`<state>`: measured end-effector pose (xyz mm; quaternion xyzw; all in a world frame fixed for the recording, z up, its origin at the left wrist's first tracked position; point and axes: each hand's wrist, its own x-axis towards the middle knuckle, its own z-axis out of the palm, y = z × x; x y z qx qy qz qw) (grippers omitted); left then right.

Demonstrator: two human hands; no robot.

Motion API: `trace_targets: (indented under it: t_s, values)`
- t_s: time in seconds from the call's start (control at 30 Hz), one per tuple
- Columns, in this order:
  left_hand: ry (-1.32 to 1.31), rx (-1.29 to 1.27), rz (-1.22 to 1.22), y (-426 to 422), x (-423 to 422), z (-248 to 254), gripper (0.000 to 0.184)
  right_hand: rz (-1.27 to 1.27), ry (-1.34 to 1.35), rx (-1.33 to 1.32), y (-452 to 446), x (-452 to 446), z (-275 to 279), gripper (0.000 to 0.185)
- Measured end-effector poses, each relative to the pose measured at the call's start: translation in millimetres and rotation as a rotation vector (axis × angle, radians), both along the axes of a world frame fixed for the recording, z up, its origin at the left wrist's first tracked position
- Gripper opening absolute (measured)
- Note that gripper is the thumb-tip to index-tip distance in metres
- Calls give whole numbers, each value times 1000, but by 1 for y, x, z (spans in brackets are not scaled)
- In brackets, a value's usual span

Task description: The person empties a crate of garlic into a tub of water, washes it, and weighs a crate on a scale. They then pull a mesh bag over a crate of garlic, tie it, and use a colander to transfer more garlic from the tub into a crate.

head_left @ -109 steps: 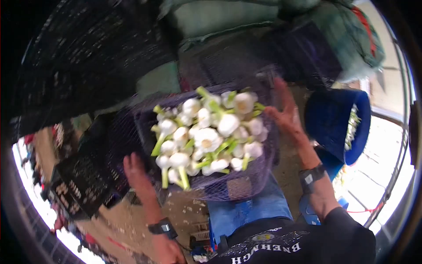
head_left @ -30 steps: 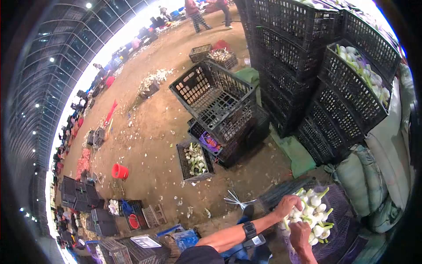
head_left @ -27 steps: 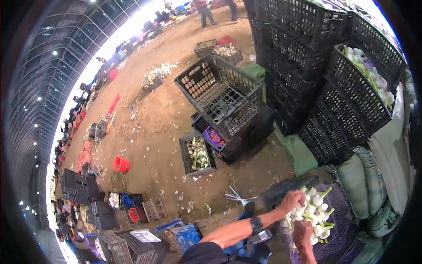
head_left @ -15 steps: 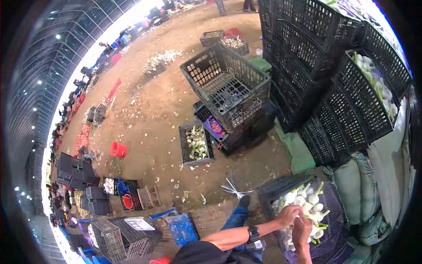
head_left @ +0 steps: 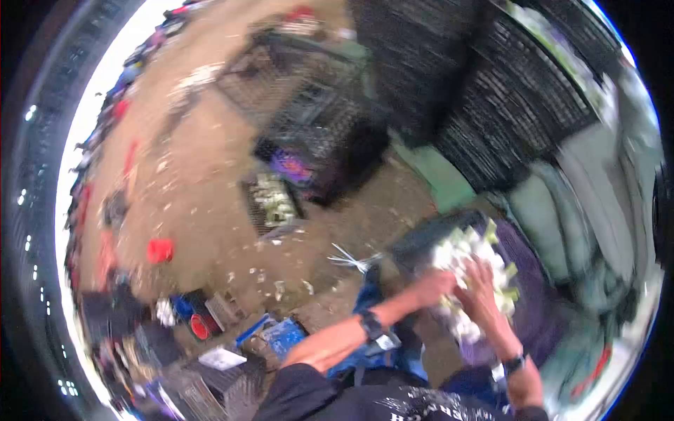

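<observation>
White garlic bulbs with short green stems (head_left: 463, 256) are heaped in a container lined with dark purple netting (head_left: 537, 281) at the lower right. My left hand (head_left: 437, 286) is at the left side of the heap, its fingers curled; motion blur hides what is in them. Beside it, my right hand (head_left: 479, 284) lies over the bulbs with its fingers stretched out and apart. The two hands are close together. Both wrists wear dark bands.
Tall stacks of black crates (head_left: 484, 98) stand at the upper right, with green sacks (head_left: 540, 217) below. Ahead are a big black crate (head_left: 302, 105) and a low crate of garlic (head_left: 272, 200). White ties (head_left: 354, 259) lie near my foot. A red bucket (head_left: 160, 250) stands left.
My view has swung, so the surroundings shift left and up and blur. My hands have moved slightly apart, and the right fingers have opened out over the garlic.
</observation>
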<state>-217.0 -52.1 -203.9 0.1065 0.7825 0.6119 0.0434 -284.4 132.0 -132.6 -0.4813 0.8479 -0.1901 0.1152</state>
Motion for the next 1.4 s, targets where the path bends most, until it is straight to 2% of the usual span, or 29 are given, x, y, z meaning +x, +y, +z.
trace_targets:
  t_s: [0.03,0.13,0.17,0.2,0.27,0.33,0.37,0.43,0.47,0.53,0.63,0.7,0.77,0.8,0.83,0.9,0.93,0.97,1.0,1.03,1.1,1.13,1.17,1.23,1.3,1.37,1.4]
  values:
    - [-8,-54,29,-4,2,12,20,34,-60,35,1,-3,1,13]
    - [-331,156,62,-11,7,36,26,52,-155,-72,-5,-7,16,20]
    - [-428,184,57,-16,3,39,26,80,-163,-89,3,-7,-11,22]
    - [-451,251,45,-15,5,33,26,71,-207,-89,9,-4,-15,24]
    - [-483,305,31,-15,11,30,28,31,-117,-231,12,3,-28,26]
    - [-441,349,132,-21,13,41,37,-17,-84,-274,13,4,-30,26]
    - [-252,109,102,-40,14,24,65,-74,-93,-234,17,4,-33,25]
    - [-307,119,237,-59,11,37,97,-152,-113,-187,21,10,-34,24]
    - [-313,119,224,-68,11,29,97,-176,-99,-209,21,10,-31,24]
    - [-54,-536,-155,-79,10,15,120,-215,-87,-252,18,13,-26,21]
    - [9,-678,-334,-57,-14,13,123,-151,-168,-340,10,17,-25,22]
    - [51,-579,-348,-31,-41,7,120,-119,-161,-359,3,21,-26,24]
    - [329,-362,-421,-5,-56,-17,107,-53,-113,-291,-1,25,-24,24]
    - [331,-237,-372,8,-57,-26,79,-63,-148,-307,3,21,-26,24]
    - [331,-234,-373,12,-55,-33,79,-65,-148,-304,9,17,-25,24]
    - [196,-93,-288,18,-50,-44,41,50,-230,-256,23,4,-19,23]
    - [165,1,-106,21,-46,-48,11,-14,-353,-293,30,-7,-5,20]
    - [158,-5,-106,22,-43,-47,11,-99,-462,-263,39,-30,18,31]
    - [124,19,-48,22,-42,-45,8,-205,-329,-326,45,-50,25,43]
    - [90,44,9,23,-42,-44,5,-279,-169,-246,59,-72,14,70]
    - [74,46,-4,24,-44,-45,5,-522,107,-50,65,-109,-8,90]
    - [13,74,14,25,-44,-43,5,-534,94,28,68,-122,-32,85]
    - [-52,100,35,26,-41,-40,5,-459,116,15,71,-132,-56,65]
    - [-39,73,85,28,-31,-31,7,-361,-138,109,71,-126,-87,39]
    - [-28,49,138,23,-13,-29,11,-261,85,111,65,-73,-78,19]
    - [4,126,173,17,4,-33,14,-374,11,-202,85,-47,-61,16]
    - [4,106,175,15,3,-36,13,-441,68,-144,92,-50,-57,17]
